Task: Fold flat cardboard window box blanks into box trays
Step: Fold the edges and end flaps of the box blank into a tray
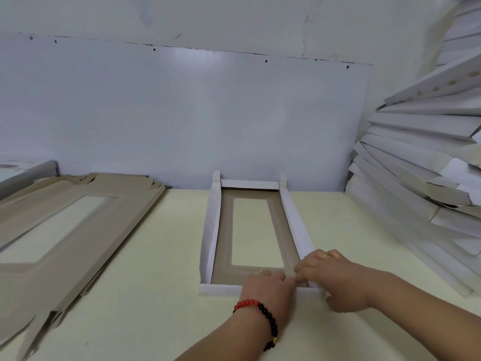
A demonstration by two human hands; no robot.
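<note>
Item: box tray (251, 230), lower centre of frame, walls raised.
I see my left hand (268, 285) and right hand (335, 277) pinching its near right corner; flat blanks (65, 230) stacked at left.

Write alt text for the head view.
Both hands, left hand and right hand, work the near right corner of a half-folded window box tray on a pale table. Flat blanks lie left; folded trays are stacked right.
</note>
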